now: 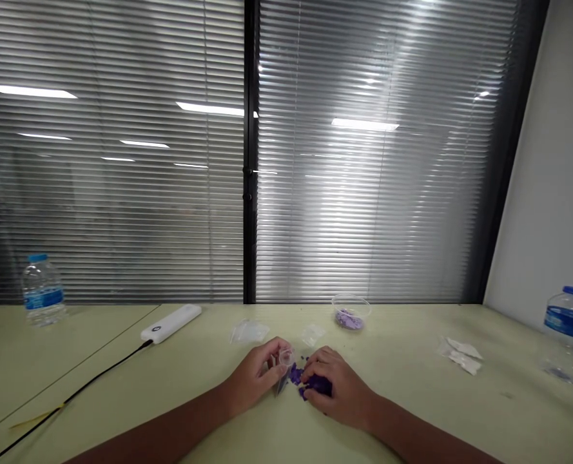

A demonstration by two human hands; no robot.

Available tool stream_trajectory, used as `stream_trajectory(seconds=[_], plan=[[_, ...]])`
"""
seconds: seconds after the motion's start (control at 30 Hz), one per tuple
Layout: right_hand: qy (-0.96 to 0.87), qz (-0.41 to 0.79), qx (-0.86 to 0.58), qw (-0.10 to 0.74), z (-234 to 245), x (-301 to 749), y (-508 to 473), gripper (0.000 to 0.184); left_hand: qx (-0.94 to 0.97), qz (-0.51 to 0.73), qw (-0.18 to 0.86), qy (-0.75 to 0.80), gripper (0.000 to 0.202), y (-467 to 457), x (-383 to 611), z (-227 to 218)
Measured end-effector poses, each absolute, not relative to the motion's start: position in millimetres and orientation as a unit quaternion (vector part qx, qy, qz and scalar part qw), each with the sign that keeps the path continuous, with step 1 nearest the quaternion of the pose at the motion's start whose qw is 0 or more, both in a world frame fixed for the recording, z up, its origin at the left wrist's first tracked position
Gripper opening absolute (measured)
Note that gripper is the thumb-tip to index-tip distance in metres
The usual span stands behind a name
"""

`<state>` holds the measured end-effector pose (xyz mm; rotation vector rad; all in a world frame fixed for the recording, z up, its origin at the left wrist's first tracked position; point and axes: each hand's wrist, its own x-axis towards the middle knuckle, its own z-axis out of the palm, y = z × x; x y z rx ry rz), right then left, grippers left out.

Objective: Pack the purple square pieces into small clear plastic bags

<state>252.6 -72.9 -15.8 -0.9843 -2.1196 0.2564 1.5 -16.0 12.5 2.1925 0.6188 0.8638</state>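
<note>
My left hand is closed around a small clear plastic container whose round rim faces up between thumb and fingers. Just right of it, dark purple crumbly pieces lie scattered on the table. My right hand curls over a larger dark purple lump, its fingertips touching the pieces. Part of the lump is hidden under the palm. Further back stands a clear round tub with paler purple crumbs in its bottom.
Clear plastic bags and a smaller one lie behind my hands. A white device with a black cable is on the left. Crumpled white tissue lies right. Water bottles stand at far left and far right.
</note>
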Motion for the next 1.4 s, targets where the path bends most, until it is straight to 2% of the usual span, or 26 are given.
stream_trajectory(seconds=[0.3, 0.6, 1.4], plan=[[-0.829, 0.098, -0.387, 0.392, -17.9, 252.8, -72.1, 0.025, 0.843, 0.332, 0.341, 0.252, 0.018, -16.6, 1.3, 10.5], [-0.832, 0.1, -0.379, 0.392, -17.7, 253.7, -71.4, 0.024, 0.829, 0.335, 0.349, 0.281, 0.031, -16.4, 3.4, 8.1], [-0.833, 0.091, -0.388, 0.383, -16.1, 252.9, -72.5, 0.02, 0.827, 0.331, 0.349, 0.291, 0.029, -21.2, 5.1, 15.9]])
